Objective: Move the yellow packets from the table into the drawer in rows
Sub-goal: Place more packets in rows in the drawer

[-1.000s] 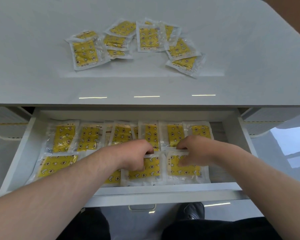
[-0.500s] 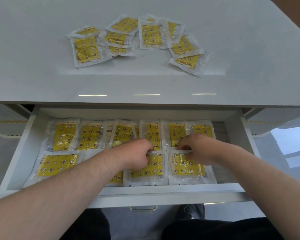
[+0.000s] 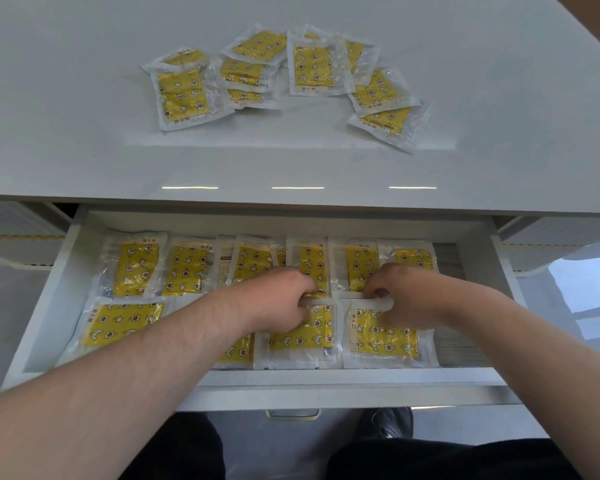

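Several yellow packets (image 3: pixel 312 67) in clear wrap lie loosely piled on the white table (image 3: pixel 84 140). Below it the white drawer (image 3: pixel 326 379) stands pulled out, with a back row of upright packets (image 3: pixel 136 268) and a front row laid sideways (image 3: pixel 122 323). My left hand (image 3: pixel 278 299) pinches the top edge of a front-row packet (image 3: pixel 305 337) near the middle. My right hand (image 3: pixel 406 299) pinches the top edge of the front-row packet to its right (image 3: pixel 385 344). Both hands cover parts of these packets and of the back row.
A metal handle (image 3: pixel 293 414) hangs under the drawer front. Pale shelf units (image 3: pixel 11 230) flank the drawer on both sides. My dark trousers and a black shoe (image 3: pixel 388 422) show below. Bare drawer floor lies at the far right (image 3: pixel 465 344).
Both hands have stayed on the top edges of the two front-row packets, and the right packet has shifted slightly to the right. The pile on the table has not changed.
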`<state>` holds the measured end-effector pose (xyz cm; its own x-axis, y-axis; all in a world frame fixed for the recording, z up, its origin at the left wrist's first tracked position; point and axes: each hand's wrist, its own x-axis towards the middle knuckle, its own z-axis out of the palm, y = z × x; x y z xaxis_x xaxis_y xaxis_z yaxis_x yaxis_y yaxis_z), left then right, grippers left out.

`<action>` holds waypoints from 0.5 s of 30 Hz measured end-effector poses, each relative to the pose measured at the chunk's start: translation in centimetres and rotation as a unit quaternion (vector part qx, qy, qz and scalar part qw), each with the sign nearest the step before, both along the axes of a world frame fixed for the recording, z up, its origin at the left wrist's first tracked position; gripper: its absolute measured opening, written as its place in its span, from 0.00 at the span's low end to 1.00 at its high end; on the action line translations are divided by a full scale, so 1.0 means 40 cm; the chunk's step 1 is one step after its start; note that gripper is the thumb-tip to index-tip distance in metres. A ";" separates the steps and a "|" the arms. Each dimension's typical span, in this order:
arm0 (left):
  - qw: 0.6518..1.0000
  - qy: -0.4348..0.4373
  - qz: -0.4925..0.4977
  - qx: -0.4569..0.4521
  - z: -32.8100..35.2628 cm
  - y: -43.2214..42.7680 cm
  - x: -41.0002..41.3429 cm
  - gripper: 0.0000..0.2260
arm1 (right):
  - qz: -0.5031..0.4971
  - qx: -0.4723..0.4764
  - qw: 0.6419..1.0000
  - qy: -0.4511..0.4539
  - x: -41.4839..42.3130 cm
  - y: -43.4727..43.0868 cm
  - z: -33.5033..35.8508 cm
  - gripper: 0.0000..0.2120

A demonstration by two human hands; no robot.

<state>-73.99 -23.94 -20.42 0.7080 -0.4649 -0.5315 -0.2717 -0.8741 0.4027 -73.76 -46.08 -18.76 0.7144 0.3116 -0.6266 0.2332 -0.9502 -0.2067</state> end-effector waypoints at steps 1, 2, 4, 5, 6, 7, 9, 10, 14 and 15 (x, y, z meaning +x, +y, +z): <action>1.000 -0.003 -0.015 0.008 -0.003 0.000 -0.005 0.13 | 0.003 -0.005 1.000 0.005 -0.002 0.003 -0.002 0.23; 0.999 -0.009 -0.028 0.015 -0.005 0.000 -0.010 0.14 | 0.004 -0.008 1.000 0.010 -0.005 0.005 -0.003 0.24; 0.999 -0.020 -0.041 0.023 -0.008 0.000 -0.013 0.17 | 0.007 -0.010 1.000 0.013 -0.007 0.005 -0.006 0.25; 0.998 -0.026 -0.046 0.023 -0.009 0.000 -0.013 0.19 | 0.007 -0.009 1.000 0.012 -0.007 0.004 -0.006 0.25; 0.998 -0.031 -0.050 0.022 -0.010 -0.001 -0.013 0.20 | 0.007 -0.007 1.000 0.011 -0.007 0.004 -0.006 0.25; 0.998 -0.035 -0.056 0.022 -0.010 -0.001 -0.015 0.21 | 0.009 -0.006 1.000 0.010 -0.008 0.005 -0.007 0.24; 0.997 -0.043 -0.066 0.027 -0.011 -0.002 -0.017 0.21 | 0.011 -0.005 1.000 0.005 -0.009 0.006 -0.009 0.23; 0.996 -0.045 -0.067 0.026 -0.012 -0.001 -0.018 0.21 | 0.011 -0.005 1.000 0.003 -0.010 0.007 -0.010 0.23; 0.996 -0.057 -0.070 0.010 -0.009 -0.001 -0.015 0.26 | 0.018 -0.004 1.000 0.000 -0.009 0.005 -0.005 0.26; 0.995 -0.061 -0.083 0.010 -0.008 -0.001 -0.016 0.31 | 0.021 -0.003 1.000 0.000 -0.010 0.007 -0.003 0.27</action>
